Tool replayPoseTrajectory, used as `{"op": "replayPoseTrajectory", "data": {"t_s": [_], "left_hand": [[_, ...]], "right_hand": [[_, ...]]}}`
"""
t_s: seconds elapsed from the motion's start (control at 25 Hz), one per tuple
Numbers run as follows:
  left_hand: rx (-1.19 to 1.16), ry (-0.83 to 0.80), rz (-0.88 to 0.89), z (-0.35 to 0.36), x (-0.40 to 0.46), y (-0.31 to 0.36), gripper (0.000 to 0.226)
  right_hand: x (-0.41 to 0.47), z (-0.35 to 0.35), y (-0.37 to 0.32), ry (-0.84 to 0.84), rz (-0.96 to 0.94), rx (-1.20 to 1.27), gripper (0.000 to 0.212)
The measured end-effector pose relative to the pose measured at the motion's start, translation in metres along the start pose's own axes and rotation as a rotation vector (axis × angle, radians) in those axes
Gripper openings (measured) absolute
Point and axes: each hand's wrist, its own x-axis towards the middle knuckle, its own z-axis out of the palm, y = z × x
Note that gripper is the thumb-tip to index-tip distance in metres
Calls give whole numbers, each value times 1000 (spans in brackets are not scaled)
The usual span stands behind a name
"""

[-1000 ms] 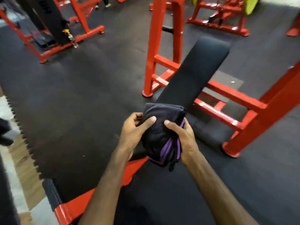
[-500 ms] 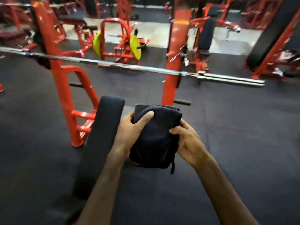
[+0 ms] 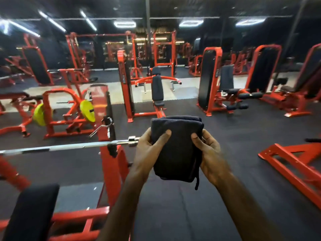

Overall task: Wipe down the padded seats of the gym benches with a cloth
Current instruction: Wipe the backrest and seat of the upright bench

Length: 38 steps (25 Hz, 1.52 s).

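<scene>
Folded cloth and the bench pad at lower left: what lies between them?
In the head view, the left forearm and the rack's red upright lie between the cloth and the bench pad.

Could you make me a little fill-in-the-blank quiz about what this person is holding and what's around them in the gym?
1. Both hands, left hand and right hand, grip a folded dark ____.
2. The bench pad lies at the lower ____ of the view.
3. The barbell rests on a rack painted ____.
4. The weight plates are coloured ____.

Missing words: cloth; left; red; yellow-green.
</scene>
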Motion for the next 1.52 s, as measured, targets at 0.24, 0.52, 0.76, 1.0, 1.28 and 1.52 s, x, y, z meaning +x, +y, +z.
{"op": "replayPoseTrajectory", "data": {"t_s": [0.24, 0.52, 0.76, 1.0, 1.28, 1.52], "left_hand": [[92, -144, 72, 81, 138, -62, 25], [78, -139, 282, 155, 343, -115, 19], [189, -200, 278, 189, 528, -144, 21], [354, -152, 283, 203, 706, -191, 28], [287, 160, 203, 231, 873, -238, 24], [328, 257, 218, 236, 1026, -283, 26]], "right_hand": [[114, -91, -19, 134, -48, 14, 34], [300, -163, -38, 214, -95, -164, 34], [470, -218, -40, 221, -213, -314, 46], [673, -274, -2, 87, -227, -278, 51], [906, -314, 4, -165, -184, -222, 44], [1081, -333, 39, -218, -189, -224, 29]]}}
